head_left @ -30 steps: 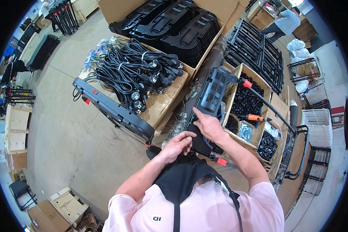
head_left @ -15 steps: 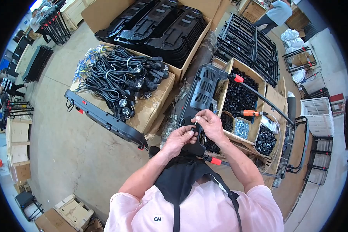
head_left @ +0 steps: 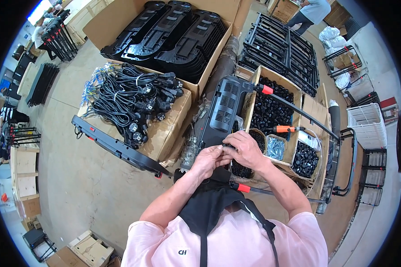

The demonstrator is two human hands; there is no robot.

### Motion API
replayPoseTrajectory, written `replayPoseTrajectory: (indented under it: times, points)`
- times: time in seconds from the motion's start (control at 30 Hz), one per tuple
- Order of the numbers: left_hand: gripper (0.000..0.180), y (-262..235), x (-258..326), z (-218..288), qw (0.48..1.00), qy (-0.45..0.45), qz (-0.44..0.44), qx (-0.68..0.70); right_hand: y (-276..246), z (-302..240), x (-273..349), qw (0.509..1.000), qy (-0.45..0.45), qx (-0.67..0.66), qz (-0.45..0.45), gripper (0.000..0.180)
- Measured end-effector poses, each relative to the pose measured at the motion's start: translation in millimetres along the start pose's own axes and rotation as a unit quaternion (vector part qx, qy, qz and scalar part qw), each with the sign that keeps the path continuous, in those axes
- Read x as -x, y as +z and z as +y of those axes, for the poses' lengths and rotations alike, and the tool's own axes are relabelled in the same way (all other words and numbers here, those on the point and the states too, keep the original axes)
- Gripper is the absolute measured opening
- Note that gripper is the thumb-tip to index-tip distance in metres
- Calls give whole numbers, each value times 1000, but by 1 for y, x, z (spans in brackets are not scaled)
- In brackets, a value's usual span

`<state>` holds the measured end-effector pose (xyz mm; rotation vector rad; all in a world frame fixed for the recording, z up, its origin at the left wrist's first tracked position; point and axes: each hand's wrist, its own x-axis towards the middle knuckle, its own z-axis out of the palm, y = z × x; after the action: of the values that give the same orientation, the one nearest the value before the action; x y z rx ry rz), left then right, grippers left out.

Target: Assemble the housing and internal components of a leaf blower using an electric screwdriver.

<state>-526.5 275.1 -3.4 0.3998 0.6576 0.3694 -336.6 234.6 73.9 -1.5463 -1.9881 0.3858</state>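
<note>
My left hand (head_left: 206, 162) and my right hand (head_left: 246, 151) meet in front of me, fingertips pinched together. Between them a small black part (head_left: 227, 146) shows only in part; my fingers cover most of it, and its kind cannot be made out. Just beneath and beyond the hands lies a long black plastic housing (head_left: 223, 107) with vent slots. Joined to it is a black tubular frame (head_left: 294, 107) with red end pieces, reaching off to the right. Close to my right hand stands a wooden bin (head_left: 257, 116) of small black parts.
Bolts (head_left: 276, 147), black knobs (head_left: 306, 161) and an orange power driver (head_left: 285, 129) occupy the right-hand bins. Power cords (head_left: 129, 95) cover a carton at left, beside another black housing (head_left: 116, 144). Behind are stacked black covers (head_left: 189, 42) and frames (head_left: 280, 53). A person (head_left: 314, 13) stands far right.
My right hand has closed in against my left; the thin light-coloured piece at its fingertips is now hidden. The view has shifted slightly, so the surroundings sit a little further left.
</note>
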Motion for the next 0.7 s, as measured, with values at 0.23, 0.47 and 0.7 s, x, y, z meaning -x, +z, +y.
replayPoseTrajectory:
  times: [0.23, 0.47, 0.7]
  points:
    - [32, 8, -18, 10, 1000, 4, 6, 3, -9, 23, -18, 998, -8, 23, -63, 28]
    - [49, 22, -3, 18, 998, 3, 16, -53, -2, 102, -97, 995, 1, 72, 70, 24]
    - [47, 14, 14, -5, 997, -25, 31, -70, 22, 138, -151, 994, -28, 108, -12, 25]
